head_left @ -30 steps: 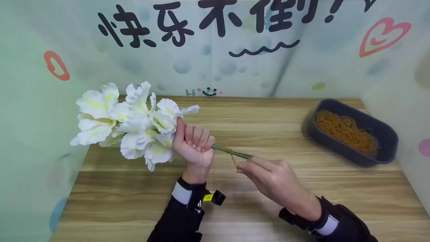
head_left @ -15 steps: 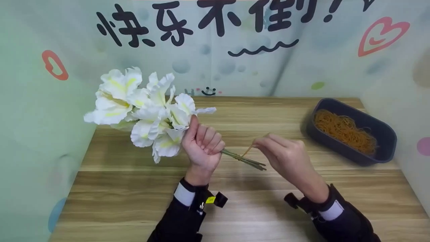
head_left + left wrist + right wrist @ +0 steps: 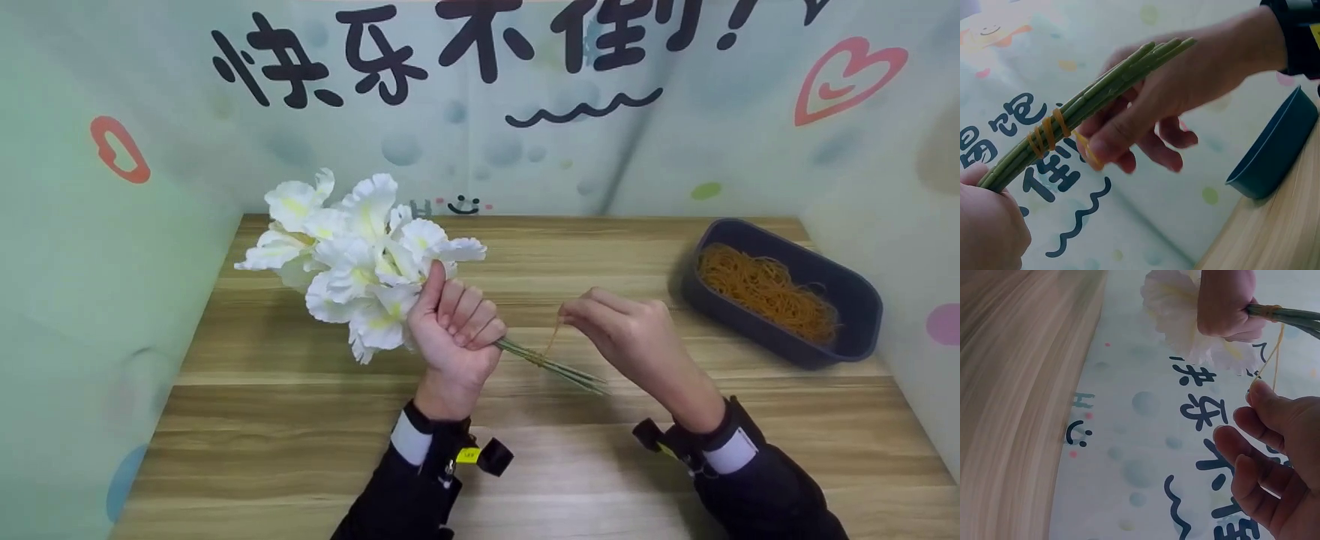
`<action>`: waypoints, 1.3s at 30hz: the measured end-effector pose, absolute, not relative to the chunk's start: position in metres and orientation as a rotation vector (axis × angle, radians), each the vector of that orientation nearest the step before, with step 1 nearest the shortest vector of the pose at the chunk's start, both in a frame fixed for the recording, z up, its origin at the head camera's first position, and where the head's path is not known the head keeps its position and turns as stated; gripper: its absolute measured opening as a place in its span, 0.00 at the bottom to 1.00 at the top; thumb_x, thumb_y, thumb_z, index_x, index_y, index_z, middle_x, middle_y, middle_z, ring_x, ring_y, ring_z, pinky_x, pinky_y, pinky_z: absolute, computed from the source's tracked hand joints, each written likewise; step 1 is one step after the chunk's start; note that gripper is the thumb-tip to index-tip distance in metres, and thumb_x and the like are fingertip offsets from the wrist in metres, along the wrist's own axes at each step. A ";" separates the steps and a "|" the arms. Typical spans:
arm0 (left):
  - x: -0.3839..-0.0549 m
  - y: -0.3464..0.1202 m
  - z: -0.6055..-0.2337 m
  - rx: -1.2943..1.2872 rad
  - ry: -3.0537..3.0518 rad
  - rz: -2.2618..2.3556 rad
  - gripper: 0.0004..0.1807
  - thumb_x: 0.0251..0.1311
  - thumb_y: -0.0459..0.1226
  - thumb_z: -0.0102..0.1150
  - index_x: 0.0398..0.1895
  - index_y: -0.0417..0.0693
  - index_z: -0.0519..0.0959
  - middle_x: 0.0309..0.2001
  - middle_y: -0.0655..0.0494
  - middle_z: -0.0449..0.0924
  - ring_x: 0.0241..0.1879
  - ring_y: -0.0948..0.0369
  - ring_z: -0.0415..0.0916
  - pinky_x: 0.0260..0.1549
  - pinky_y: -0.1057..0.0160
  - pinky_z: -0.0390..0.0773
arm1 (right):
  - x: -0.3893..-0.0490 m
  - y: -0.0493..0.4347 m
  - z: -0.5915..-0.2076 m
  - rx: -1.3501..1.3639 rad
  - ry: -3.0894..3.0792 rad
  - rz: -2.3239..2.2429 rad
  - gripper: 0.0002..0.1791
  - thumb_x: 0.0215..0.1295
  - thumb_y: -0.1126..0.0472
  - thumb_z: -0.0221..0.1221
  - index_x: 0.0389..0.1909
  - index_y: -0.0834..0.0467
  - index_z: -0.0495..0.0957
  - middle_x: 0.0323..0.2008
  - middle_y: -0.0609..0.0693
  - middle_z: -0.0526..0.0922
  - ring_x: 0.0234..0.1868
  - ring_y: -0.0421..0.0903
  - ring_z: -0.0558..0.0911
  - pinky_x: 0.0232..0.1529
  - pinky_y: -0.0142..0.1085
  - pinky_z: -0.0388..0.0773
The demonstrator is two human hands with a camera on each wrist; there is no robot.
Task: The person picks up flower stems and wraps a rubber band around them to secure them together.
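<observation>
While the left grip [image 3: 457,330] holds green stems [image 3: 561,367], the right grip [image 3: 631,324] near it pinches a rubber band [image 3: 1048,133].

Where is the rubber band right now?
In the left wrist view, left of centre, the rubber band is wound around the green stems, between the left hand and their free ends, with one loop pinched by the right hand.

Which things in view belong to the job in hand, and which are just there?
Job:
White artificial-looking flowers, green stems gripped in left hand
Rubber band wound round stems, part pinched by right hand
Dark tub of apparent spare bands, likely supply

Just there:
Printed backdrop
Wood-grain tabletop
Wrist cameras
</observation>
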State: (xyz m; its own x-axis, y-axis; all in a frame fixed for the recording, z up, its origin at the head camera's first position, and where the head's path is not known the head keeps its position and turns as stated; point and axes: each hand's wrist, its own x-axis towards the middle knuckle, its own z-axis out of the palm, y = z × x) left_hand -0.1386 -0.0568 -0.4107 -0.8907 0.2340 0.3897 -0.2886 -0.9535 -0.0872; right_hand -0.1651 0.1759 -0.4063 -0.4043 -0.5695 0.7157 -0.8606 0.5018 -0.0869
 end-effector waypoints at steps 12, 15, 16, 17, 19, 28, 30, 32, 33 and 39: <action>-0.136 -0.057 -0.411 0.585 -0.288 2.959 0.37 0.91 0.60 0.12 0.17 0.57 0.46 0.15 0.65 0.43 0.15 0.67 0.37 0.17 0.71 0.38 | -0.169 0.158 -0.439 1.242 -2.153 0.755 0.02 0.75 0.64 0.72 0.44 0.58 0.91 0.34 0.49 0.92 0.30 0.43 0.91 0.31 0.36 0.90; -0.138 -0.060 -0.414 0.554 -0.322 3.028 0.36 0.92 0.59 0.14 0.17 0.58 0.46 0.15 0.65 0.43 0.15 0.67 0.37 0.17 0.72 0.37 | -0.165 0.148 -0.450 1.241 -2.191 0.812 0.05 0.71 0.69 0.73 0.44 0.59 0.91 0.34 0.51 0.92 0.30 0.45 0.92 0.32 0.34 0.91; -0.139 -0.061 -0.414 0.534 -0.327 3.050 0.36 0.92 0.59 0.15 0.17 0.58 0.46 0.15 0.65 0.43 0.15 0.67 0.36 0.17 0.72 0.36 | -0.162 0.144 -0.453 1.235 -2.217 0.833 0.05 0.70 0.69 0.73 0.44 0.59 0.91 0.33 0.51 0.92 0.30 0.45 0.92 0.32 0.33 0.90; -0.140 -0.062 -0.415 0.509 -0.330 3.072 0.36 0.92 0.59 0.16 0.17 0.58 0.46 0.15 0.65 0.44 0.15 0.67 0.36 0.17 0.72 0.36 | -0.159 0.140 -0.454 1.226 -2.241 0.845 0.05 0.70 0.69 0.74 0.43 0.59 0.90 0.32 0.51 0.92 0.30 0.45 0.92 0.33 0.32 0.90; -0.141 -0.064 -0.414 0.453 -0.317 3.111 0.36 0.92 0.58 0.17 0.16 0.58 0.46 0.14 0.65 0.44 0.15 0.67 0.36 0.17 0.72 0.35 | -0.152 0.133 -0.455 1.211 -2.281 0.812 0.05 0.70 0.68 0.74 0.43 0.59 0.90 0.32 0.51 0.92 0.31 0.45 0.92 0.34 0.32 0.90; -0.150 -0.076 -0.417 0.275 -0.307 3.241 0.38 0.93 0.57 0.22 0.14 0.56 0.48 0.11 0.63 0.49 0.16 0.67 0.36 0.18 0.72 0.34 | -0.129 0.119 -0.456 1.288 -2.278 0.705 0.04 0.73 0.64 0.72 0.44 0.59 0.88 0.38 0.50 0.95 0.39 0.46 0.94 0.46 0.38 0.93; -0.151 -0.077 -0.418 0.232 -0.296 3.260 0.39 0.93 0.57 0.22 0.14 0.56 0.49 0.10 0.62 0.51 0.16 0.67 0.36 0.18 0.72 0.34 | -0.127 0.119 -0.457 1.287 -2.270 0.712 0.03 0.76 0.64 0.70 0.44 0.59 0.87 0.37 0.50 0.94 0.37 0.45 0.94 0.43 0.38 0.93; -0.151 -0.079 -0.419 0.200 -0.287 3.278 0.39 0.93 0.57 0.22 0.13 0.55 0.50 0.09 0.61 0.54 0.16 0.67 0.36 0.19 0.72 0.34 | -0.125 0.119 -0.458 1.279 -2.261 0.713 0.03 0.77 0.63 0.69 0.44 0.58 0.86 0.36 0.49 0.94 0.35 0.44 0.93 0.41 0.36 0.92; -0.152 -0.080 -0.420 0.192 -0.283 3.284 0.40 0.93 0.57 0.22 0.13 0.55 0.50 0.08 0.61 0.56 0.16 0.67 0.37 0.19 0.72 0.34 | -0.124 0.118 -0.458 1.277 -2.253 0.718 0.03 0.78 0.62 0.69 0.45 0.58 0.86 0.36 0.49 0.94 0.34 0.44 0.93 0.40 0.35 0.92; -0.154 -0.086 -0.420 0.230 -0.311 3.296 0.39 0.93 0.56 0.22 0.13 0.55 0.49 0.09 0.60 0.57 0.15 0.67 0.37 0.19 0.72 0.34 | -0.119 0.117 -0.458 1.291 -2.188 0.777 0.05 0.82 0.63 0.66 0.44 0.60 0.85 0.36 0.50 0.94 0.32 0.42 0.94 0.35 0.28 0.90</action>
